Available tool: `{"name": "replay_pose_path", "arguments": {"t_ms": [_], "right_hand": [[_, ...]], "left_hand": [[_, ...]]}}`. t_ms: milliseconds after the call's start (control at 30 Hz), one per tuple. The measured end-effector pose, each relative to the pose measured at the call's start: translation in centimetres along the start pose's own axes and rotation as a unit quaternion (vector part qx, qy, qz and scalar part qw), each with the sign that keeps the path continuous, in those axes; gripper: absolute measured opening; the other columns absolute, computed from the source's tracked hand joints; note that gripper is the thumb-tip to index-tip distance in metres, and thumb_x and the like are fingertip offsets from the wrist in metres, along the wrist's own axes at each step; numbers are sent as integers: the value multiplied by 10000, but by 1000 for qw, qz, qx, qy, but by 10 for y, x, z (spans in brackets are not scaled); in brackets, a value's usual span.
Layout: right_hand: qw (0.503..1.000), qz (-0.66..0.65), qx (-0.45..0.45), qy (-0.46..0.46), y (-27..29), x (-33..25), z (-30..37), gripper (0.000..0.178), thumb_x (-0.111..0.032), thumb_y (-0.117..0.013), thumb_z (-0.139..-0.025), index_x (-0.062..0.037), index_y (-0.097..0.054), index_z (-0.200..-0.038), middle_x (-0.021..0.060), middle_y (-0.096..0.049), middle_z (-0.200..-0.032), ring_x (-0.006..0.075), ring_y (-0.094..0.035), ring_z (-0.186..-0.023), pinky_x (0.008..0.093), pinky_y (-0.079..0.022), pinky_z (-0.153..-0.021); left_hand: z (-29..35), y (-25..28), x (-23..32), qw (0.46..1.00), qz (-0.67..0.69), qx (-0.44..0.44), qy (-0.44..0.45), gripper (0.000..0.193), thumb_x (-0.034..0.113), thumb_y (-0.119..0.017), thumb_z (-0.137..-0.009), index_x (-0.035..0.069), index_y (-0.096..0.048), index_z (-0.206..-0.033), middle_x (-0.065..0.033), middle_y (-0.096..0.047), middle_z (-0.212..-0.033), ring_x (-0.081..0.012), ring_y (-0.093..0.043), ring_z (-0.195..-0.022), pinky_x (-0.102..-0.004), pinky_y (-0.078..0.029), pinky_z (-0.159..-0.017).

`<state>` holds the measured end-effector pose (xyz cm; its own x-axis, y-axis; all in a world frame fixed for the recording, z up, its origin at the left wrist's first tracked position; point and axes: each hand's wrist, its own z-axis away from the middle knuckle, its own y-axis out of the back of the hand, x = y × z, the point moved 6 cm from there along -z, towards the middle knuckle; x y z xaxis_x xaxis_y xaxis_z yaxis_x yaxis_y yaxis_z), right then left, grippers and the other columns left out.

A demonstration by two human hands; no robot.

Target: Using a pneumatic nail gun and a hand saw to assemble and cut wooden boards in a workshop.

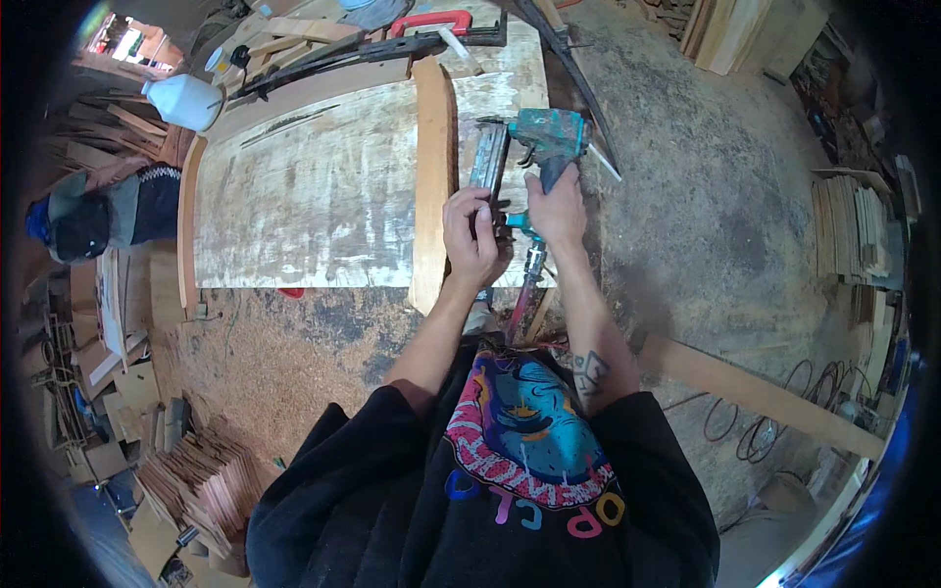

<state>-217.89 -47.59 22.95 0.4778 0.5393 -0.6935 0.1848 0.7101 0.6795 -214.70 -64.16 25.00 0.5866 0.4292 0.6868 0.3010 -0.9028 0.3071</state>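
My right hand (556,211) is wrapped round the dark grip of a teal pneumatic nail gun (549,132), held over the right end of the workbench. The gun's long silver magazine (487,162) runs down toward me. At the lower end of that magazine my left hand (472,235) is closed, its thumb on top; what lies under the fingers is hidden. A metal fitting with a reddish air hose (521,306) hangs from the gun's handle. Just left of the gun, a slightly curved wooden board (431,186) lies across the bench.
The worn, paint-smeared workbench (314,196) carries a red clamp (431,22) and wood pieces at its far side. A white jug (186,102) stands at its far left. Another person (108,218) bends beyond the left end. A long plank (765,392) and coiled hoses are at right.
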Motion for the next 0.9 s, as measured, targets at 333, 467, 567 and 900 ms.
{"name": "replay_pose_path", "arguments": {"t_ms": [333, 467, 567, 900], "right_hand": [[966, -208, -67, 137, 14, 32, -11, 367, -176, -665, -801, 30, -555, -1085, 157, -654, -952, 272, -630, -806, 365, -484, -769], [945, -303, -125, -14, 26, 49, 0, 272, -164, -644, -823, -18, -554, -1035, 92, -611, -907, 180, -599, -739, 310, -481, -664], [928, -341, -127, -76, 35, 55, 8, 252, -158, -630, -838, -47, -504, -1026, 28, -545, -812, 126, -556, -649, 286, -465, -570], [965, -256, -14, 47, 79, 60, 13, 363, -198, -621, -832, -57, -433, -1109, 33, -514, -811, 124, -528, -616, 281, -451, -543]], "left_hand": [[14, 10, -3, 984, 132, 100, 59, 63, 52, -503, -898, -1, -525, -923, -166, -615, -976, -299, -559, -960, -395, -438, -871], [6, 6, 7, 963, 201, 156, 83, 73, 56, -502, -897, 3, -509, -947, -159, -599, -985, -294, -557, -959, -399, -438, -886], [-5, 3, 22, 971, 190, 139, 39, 63, 32, -514, -882, 16, -510, -943, -146, -611, -975, -295, -561, -950, -399, -449, -877], [-25, -7, 45, 970, 199, 133, -52, 45, 26, -528, -902, 23, -507, -941, -134, -615, -932, -293, -592, -887, -382, -478, -799]]}}
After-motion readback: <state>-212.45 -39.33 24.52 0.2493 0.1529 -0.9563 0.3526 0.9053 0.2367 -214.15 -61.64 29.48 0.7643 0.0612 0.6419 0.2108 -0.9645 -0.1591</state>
